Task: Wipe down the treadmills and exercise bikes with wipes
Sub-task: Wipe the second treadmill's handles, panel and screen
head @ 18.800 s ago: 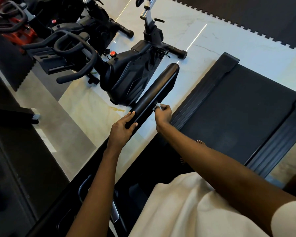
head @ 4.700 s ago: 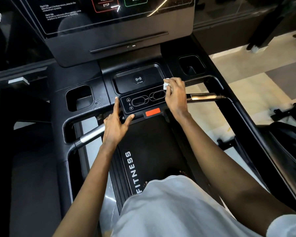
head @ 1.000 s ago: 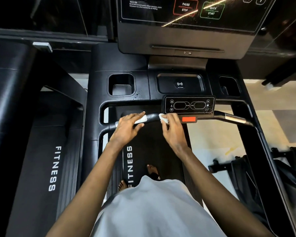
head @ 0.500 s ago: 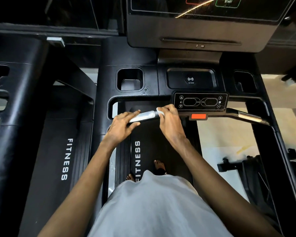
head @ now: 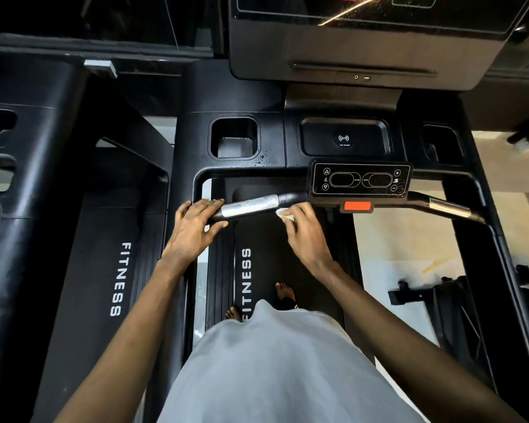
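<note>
The wipe (head: 284, 214) is a small, crumpled white wad. Only a scrap of it shows past the fingertips of the right hand (head: 306, 236), which pinches it with curled fingers. It sits at the near edge of the treadmill's front handlebar (head: 290, 198), where the bar's silver grip sleeve (head: 248, 206) ends and the black tube runs on. How firmly it bears on the bar cannot be told. The sleeve is dull brushed metal with a smeared sheen.

The left hand (head: 196, 227) lies on the black left end of the same bar, just beside the sleeve. Its fingers are nearly straight over the top, the thumb is spread toward the sleeve, and it holds nothing.

Right of the wipe, a black control panel (head: 361, 180) with two oval windows and arrow, plus and minus marks is mounted on the bar. An orange-red tab (head: 357, 206) sits under it. Beyond the bar is the glossy black console deck, with a square cup holder (head: 234, 138) flecked with droplets at its rim. Next to it are a charging tray (head: 344, 138) and a second holder (head: 442, 145). The dark screen (head: 364, 13) rises behind.

Below the hands runs the black belt (head: 246, 282) lettered FITNESS, with two bare feet (head: 284, 291) on it above a grey garment (head: 281, 361). A second treadmill (head: 121, 279) with the same lettering stands to the left. To the right lies pale floor (head: 409, 239).
</note>
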`<move>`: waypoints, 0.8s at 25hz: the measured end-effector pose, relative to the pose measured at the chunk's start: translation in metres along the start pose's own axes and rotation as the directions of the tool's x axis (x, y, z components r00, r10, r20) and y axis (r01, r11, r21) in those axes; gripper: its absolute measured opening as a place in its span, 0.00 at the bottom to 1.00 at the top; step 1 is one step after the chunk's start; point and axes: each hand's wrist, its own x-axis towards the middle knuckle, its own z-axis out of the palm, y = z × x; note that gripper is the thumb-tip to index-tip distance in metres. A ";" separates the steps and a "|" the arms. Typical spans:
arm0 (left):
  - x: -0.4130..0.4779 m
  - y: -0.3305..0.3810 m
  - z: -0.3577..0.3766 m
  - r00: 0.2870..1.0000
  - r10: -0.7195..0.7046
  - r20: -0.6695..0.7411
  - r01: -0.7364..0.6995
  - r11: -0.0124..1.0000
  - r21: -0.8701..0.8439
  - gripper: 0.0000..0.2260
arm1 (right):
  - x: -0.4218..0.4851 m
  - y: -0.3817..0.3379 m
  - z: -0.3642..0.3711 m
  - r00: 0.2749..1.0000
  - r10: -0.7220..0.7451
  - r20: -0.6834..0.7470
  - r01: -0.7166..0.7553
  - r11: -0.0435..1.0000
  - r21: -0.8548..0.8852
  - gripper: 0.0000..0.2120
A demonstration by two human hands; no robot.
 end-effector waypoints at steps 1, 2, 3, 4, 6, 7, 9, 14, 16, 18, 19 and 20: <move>-0.005 -0.003 0.000 1.000 0.002 -0.014 -0.002 1.000 -0.001 0.24 | -0.002 0.000 0.006 0.988 0.126 -0.093 -0.113 0.985 0.130 0.05; -0.008 -0.006 0.002 1.000 0.008 -0.024 -0.008 1.000 -0.002 0.24 | 0.000 -0.005 0.014 0.939 0.297 -0.172 -0.239 0.926 0.294 0.05; -0.010 -0.008 0.004 0.999 0.014 -0.034 -0.014 1.000 -0.001 0.24 | 0.004 -0.013 0.022 0.846 0.495 -0.197 -0.351 0.796 0.492 0.05; -0.011 -0.008 0.005 0.999 0.016 -0.049 -0.016 1.000 -0.001 0.24 | 0.009 -0.021 0.029 0.727 0.671 -0.147 -0.409 0.595 0.692 0.06; -0.011 -0.007 0.006 0.997 0.001 -0.077 -0.002 1.000 -0.012 0.25 | 0.019 -0.032 0.031 0.517 0.851 0.096 -0.382 0.128 0.915 0.08; -0.011 -0.006 0.006 0.996 -0.009 -0.087 0.007 1.000 -0.022 0.25 | 0.024 -0.032 0.029 0.446 0.869 0.214 -0.339 -0.057 0.939 0.08; -0.012 -0.005 0.006 0.993 -0.029 -0.112 0.026 0.999 -0.030 0.26 | 0.031 -0.031 0.023 0.366 0.846 0.388 -0.272 -0.302 0.914 0.07; -0.017 -0.002 0.005 0.966 -0.232 -0.116 0.229 0.973 -0.037 0.36 | 0.033 -0.048 0.018 0.404 0.799 0.446 -0.464 -0.241 0.853 0.08; -0.018 -0.001 0.004 0.939 -0.332 -0.090 0.326 0.943 -0.074 0.42 | 0.024 -0.057 0.011 0.554 0.738 0.385 -0.588 0.020 0.809 0.07; -0.020 0.000 0.004 0.925 -0.375 -0.063 0.371 0.926 -0.070 0.45 | 0.019 -0.061 0.000 0.822 0.539 0.184 -0.525 0.592 0.611 0.06; -0.020 0.000 0.004 0.920 -0.388 -0.052 0.385 0.921 -0.060 0.45 | 0.022 -0.059 -0.006 0.932 0.352 0.089 -0.358 0.852 0.383 0.05; -0.021 0.001 0.004 0.912 -0.409 -0.043 0.406 0.912 -0.058 0.46 | 0.027 -0.055 -0.010 0.985 0.165 0.045 -0.170 0.974 0.153 0.06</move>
